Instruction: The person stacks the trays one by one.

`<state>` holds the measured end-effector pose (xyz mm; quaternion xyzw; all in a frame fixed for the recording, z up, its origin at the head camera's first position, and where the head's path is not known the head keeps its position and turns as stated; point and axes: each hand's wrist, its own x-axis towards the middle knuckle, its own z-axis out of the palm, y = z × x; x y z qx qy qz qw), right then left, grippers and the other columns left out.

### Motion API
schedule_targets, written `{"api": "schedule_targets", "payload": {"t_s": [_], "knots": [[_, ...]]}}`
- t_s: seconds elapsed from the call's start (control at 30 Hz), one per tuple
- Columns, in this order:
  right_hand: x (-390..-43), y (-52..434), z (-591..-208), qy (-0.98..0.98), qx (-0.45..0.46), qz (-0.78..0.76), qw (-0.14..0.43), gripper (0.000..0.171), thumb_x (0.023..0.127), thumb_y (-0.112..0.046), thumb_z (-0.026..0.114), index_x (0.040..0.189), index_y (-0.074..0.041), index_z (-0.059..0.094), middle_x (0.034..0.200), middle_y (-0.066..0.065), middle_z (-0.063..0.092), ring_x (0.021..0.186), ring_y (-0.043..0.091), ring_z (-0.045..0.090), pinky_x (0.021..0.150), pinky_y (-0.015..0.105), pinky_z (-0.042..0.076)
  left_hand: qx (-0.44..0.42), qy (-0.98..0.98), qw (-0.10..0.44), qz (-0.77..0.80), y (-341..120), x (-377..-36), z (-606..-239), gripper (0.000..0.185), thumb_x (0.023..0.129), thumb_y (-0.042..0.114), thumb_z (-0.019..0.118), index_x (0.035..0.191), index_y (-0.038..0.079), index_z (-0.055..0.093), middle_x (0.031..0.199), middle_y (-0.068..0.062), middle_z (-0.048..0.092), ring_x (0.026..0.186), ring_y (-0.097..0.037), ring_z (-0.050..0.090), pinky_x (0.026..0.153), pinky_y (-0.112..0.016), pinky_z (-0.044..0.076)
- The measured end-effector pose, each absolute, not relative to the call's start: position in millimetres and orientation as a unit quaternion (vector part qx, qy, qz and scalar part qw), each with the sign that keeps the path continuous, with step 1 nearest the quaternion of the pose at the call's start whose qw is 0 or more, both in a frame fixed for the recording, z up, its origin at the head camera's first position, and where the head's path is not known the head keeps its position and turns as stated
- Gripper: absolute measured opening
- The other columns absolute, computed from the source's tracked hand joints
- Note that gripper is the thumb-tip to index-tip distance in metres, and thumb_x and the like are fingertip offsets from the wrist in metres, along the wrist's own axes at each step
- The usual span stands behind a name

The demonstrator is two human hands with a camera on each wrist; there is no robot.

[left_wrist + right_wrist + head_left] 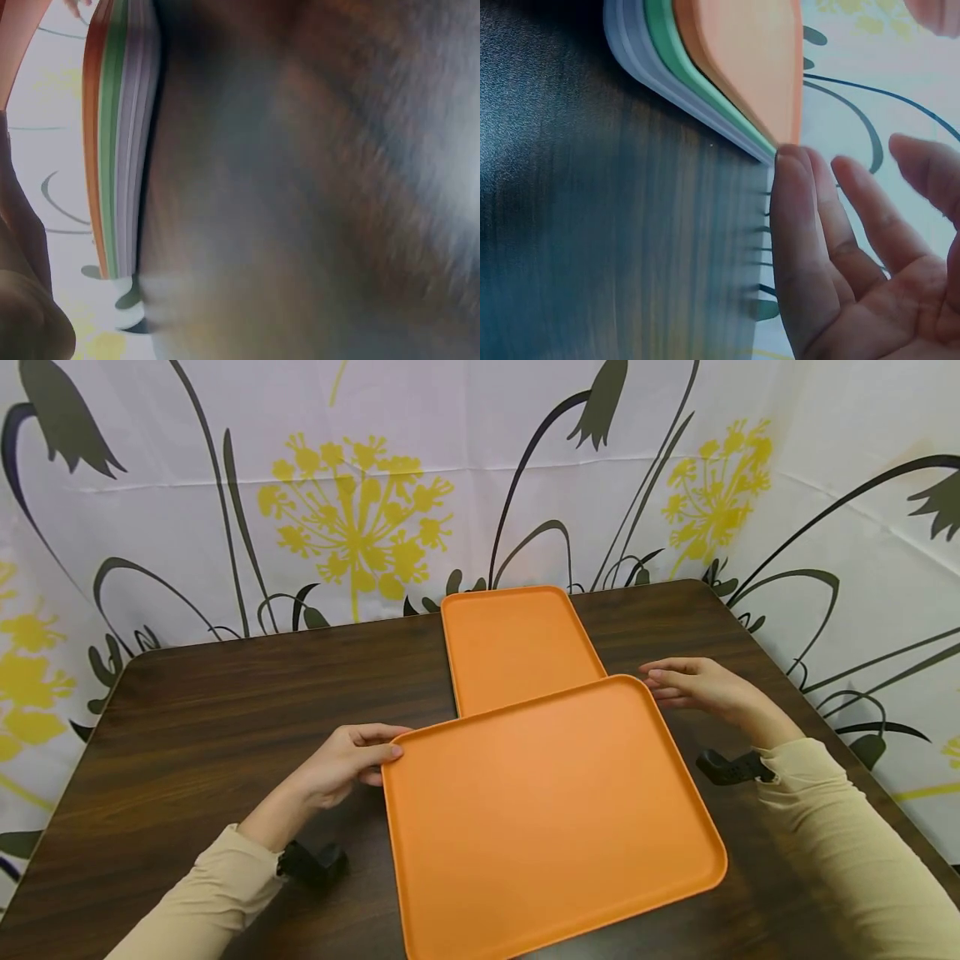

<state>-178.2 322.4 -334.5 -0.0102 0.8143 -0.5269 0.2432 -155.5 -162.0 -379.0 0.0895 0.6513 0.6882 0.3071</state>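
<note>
Dark wood-grain surface (225, 710) fills the view, backed by a floral curtain (352, 518) with yellow blooms; no writing readable anywhere. Near orange tray (547, 818) sits at centre, tilted, its far edge overlapping the far orange tray (513, 643) at twelve o'clock. The wrist views show the near tray topping a stack: orange, green, then grey edges (667, 56). Left hand (341, 764) at nine o'clock, fingers (386, 750) curled onto the tray's far-left corner, thumb on the rim. Right hand (693, 685) at two o'clock, fingers (795, 225) straight and apart, just beside the far-right corner.
</note>
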Motion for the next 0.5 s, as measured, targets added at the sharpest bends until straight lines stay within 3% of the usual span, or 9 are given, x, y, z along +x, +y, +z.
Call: {"api": "schedule_targets", "payload": {"t_s": [0.1,0.17,0.5], "knots": [[-177.5,322.5,-331.4,0.802,-0.021,-0.543,0.251,0.058,0.102,-0.027,0.045,0.142,0.013,0.032,0.113,-0.005,0.065,0.096,-0.001,0.066,0.088,0.023,0.057,0.076,0.639,0.292,0.708,-167.0,-158.3,-376.0,0.022,0.092,0.007,0.061,0.105,0.024,0.069,0.094,0.007,0.072,0.083,-0.008,0.071,0.069,-0.024,0.06],[-177.1,322.4,-329.5,0.8,-0.025,-0.543,0.256,0.058,0.102,-0.027,0.045,0.142,0.013,0.033,0.11,-0.007,0.065,0.096,0.001,0.067,0.088,0.025,0.057,0.065,0.632,0.28,0.719,-170.4,-159.7,-375.0,0.025,0.093,0.006,0.06,0.1,0.028,0.07,0.094,0.007,0.072,0.082,-0.008,0.071,0.068,-0.023,0.06],[-174.8,319.8,-329.2,0.819,-0.041,-0.504,0.271,0.054,0.102,-0.027,0.045,0.143,0.008,0.035,0.135,0.029,0.051,0.098,0.002,0.066,0.093,0.031,0.056,0.013,0.598,0.233,0.767,-186.0,-163.1,-371.8,0.03,0.093,0.001,0.057,0.097,0.026,0.072,0.091,0.004,0.071,0.077,-0.008,0.071,0.066,-0.021,0.059]]}}
